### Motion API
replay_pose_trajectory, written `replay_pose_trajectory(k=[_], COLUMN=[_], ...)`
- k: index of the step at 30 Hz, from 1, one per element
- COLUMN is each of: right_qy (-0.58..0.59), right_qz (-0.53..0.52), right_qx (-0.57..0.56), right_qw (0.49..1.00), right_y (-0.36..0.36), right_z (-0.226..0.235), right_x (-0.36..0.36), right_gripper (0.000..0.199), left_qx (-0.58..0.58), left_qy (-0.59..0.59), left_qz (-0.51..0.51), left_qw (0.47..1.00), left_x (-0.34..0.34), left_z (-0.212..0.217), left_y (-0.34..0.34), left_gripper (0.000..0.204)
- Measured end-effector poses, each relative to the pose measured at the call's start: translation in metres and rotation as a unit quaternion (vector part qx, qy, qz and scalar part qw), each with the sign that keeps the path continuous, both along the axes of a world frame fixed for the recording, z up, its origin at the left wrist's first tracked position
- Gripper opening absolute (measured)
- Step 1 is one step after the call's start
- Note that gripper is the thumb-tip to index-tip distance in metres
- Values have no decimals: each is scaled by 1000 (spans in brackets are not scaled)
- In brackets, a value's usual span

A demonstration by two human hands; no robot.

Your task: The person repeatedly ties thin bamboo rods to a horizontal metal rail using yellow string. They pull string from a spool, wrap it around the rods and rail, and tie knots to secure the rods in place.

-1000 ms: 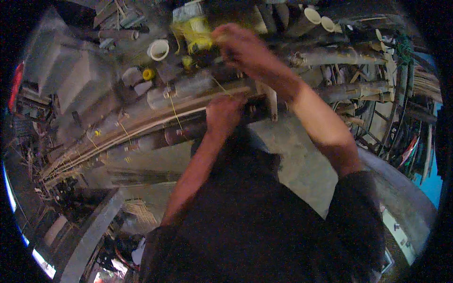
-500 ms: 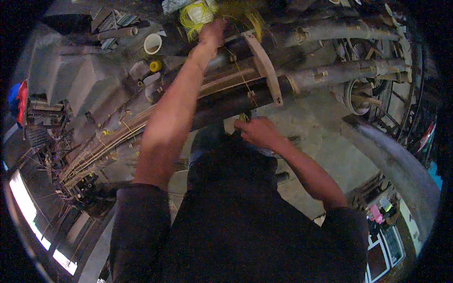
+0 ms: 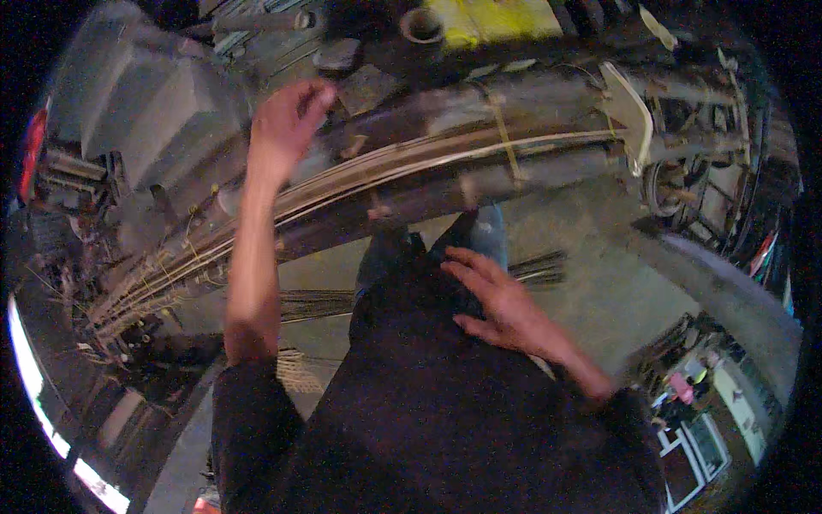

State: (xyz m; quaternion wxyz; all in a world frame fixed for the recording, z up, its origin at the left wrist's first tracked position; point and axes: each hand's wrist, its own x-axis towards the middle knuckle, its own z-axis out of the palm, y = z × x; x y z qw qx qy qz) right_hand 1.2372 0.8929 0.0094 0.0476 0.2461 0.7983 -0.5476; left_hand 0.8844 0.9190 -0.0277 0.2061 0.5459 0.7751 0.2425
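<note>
Head view, looking straight down the person's own dark-clothed body: the left hand point(image 3: 287, 124) is stretched well forward, arm nearly straight, and sits at the upper edge of a bundle point(image 3: 411, 176) of long poles and thin pale strips that runs across the picture from lower left to right. Its fingers are curled, thumb and fingertips drawn close as if pinching something small on top of the bundle; what they pinch is too blurred to tell. The reach looks like a way to steady or work the bundle from above while the body stays back.

The right hand point(image 3: 501, 304) holds nothing. It lies flat and spread, fingers fanned toward the left, resting on the dark cloth over the person's thigh, just below a patch of blue trouser leg point(image 3: 488, 236). Judging by the pose, it is parked there as a brace while the other arm leans out.

A pale tie point(image 3: 505, 141) wraps the bundle near its middle, and a curved pale bracket point(image 3: 629, 116) crosses it farther right; both seem to keep the strips pressed together. At the far left the strips fan apart into loose ends. Beyond the bundle, at the top, sit a yellow container point(image 3: 492, 17) and a round pot point(image 3: 422, 24). A sheaf of thin dark rods point(image 3: 539, 267) lies on the grey floor near the right hand
</note>
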Motion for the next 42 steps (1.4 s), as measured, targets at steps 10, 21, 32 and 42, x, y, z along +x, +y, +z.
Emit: replay_pose_trajectory(k=[10,21,32,42], right_qy=[-7,162,80,124], right_qz=[31,138,115,170], right_qx=[113,347,60,168], right_qw=[993,913,988,963], right_y=[-26,124,-21,-60], right_z=[-14,37,-70,-132], right_x=[-81,-303,-122,-136], right_gripper=[14,36,18,20], left_qx=[-65,99,78,-73], left_qy=[33,77,86,-206], left_qz=[-85,38,64,88], left_qw=[994,991,991,972], left_x=[52,77,82,-36], left_z=[-33,-61,-60,-124], left_y=[-98,-108,-99,42], left_gripper=[24,25,19,41])
